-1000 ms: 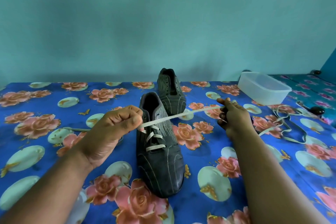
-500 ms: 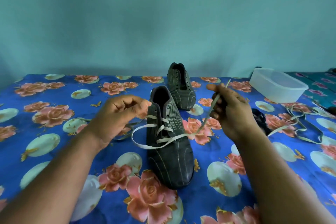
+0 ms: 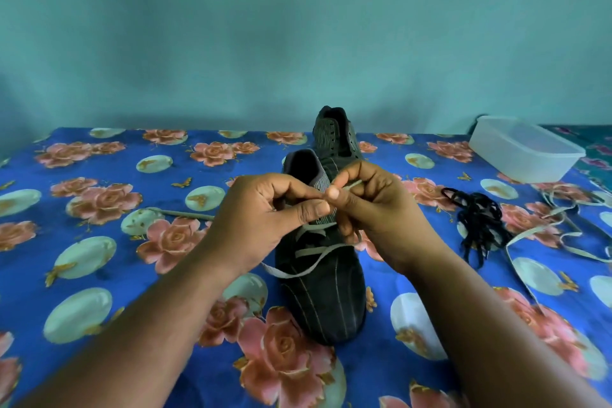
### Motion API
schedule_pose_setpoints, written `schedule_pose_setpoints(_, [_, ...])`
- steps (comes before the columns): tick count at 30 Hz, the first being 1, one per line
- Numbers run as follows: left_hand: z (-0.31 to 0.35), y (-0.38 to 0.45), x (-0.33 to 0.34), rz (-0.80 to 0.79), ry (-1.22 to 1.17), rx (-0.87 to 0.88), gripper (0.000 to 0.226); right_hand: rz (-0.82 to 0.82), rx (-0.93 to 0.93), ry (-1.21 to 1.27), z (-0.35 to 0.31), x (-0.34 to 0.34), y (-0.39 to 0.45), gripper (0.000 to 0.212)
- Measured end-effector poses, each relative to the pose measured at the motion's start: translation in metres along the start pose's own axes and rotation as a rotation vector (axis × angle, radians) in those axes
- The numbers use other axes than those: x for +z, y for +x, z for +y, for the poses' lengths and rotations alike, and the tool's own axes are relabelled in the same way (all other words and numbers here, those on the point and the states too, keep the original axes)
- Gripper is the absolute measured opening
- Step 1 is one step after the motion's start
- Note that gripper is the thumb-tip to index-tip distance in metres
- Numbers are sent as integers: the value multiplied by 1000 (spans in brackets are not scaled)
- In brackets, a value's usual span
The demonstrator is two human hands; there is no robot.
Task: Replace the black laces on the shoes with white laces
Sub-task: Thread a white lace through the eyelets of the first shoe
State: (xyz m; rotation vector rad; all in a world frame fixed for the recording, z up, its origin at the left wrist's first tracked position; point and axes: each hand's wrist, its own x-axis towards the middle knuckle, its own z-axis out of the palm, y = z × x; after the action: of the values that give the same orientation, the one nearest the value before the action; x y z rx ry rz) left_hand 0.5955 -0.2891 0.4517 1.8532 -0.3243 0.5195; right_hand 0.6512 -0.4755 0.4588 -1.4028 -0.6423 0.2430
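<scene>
Both hands, left point(image 3: 265, 219) and right point(image 3: 374, 209), pinch the white lace point(image 3: 311, 252) over the shoe point(image 3: 324, 291); she should poke its tip slowly through the next hole.

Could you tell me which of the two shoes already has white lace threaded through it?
The nearer shoe, under both hands, carries white lace; the farther shoe shows bare eyelets.

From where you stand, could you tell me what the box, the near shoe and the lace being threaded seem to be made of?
The box looks like frosted, translucent plastic: milky walls with the cloth showing faintly through. The near shoe seems to be dark matte fabric or synthetic with thin pale stitched stripes; which one is unclear. The white lace looks like flat woven textile: it bends limply, without shine.
</scene>
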Motion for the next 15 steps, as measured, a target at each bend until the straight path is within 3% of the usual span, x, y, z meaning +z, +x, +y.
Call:
schedule_pose_setpoints(6, [-9,1,-14,18,4,-36,15,84,74,-78,-4,-9,-4,8])
schedule_pose_setpoints(9, [-7,2,-14,-46,-14,-79,27,84,53,-138,-1,-8,-3,5])
schedule_pose_setpoints(12, [-4,0,-7,-99,112,12,27,86,33,-146,1,-5,-2,10])
schedule_pose_setpoints(15, [-8,1,-4,-44,193,71,15,88,34,-148,0,-5,-2,10])
